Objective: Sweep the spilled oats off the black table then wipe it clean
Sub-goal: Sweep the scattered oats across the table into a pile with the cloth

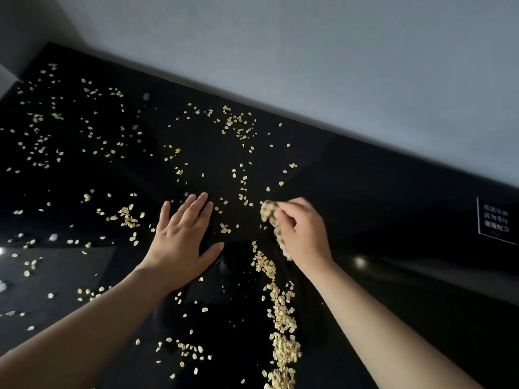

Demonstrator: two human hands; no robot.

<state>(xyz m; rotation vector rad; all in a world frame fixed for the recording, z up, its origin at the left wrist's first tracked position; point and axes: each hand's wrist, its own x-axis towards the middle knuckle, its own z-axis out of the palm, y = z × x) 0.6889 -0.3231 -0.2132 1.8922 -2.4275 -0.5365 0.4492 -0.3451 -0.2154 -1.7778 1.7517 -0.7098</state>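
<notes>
Pale oat flakes [238, 127] lie scattered over most of the glossy black table [365, 192]. A dense line of oats [283, 332] runs from under my right hand toward the near edge. My left hand [182, 240] lies flat on the table with its fingers spread, holding nothing. My right hand [303, 234] is curled, its edge against the table, with a small patterned cloth or pad [268, 213] pinched in its fingers; oats cling along the edge of that hand.
A grey wall [309, 66] runs along the table's far edge. A small black sign with white lettering [495, 220] stands at the right. Oats are thickest on the left half; the strip right of my right hand has none.
</notes>
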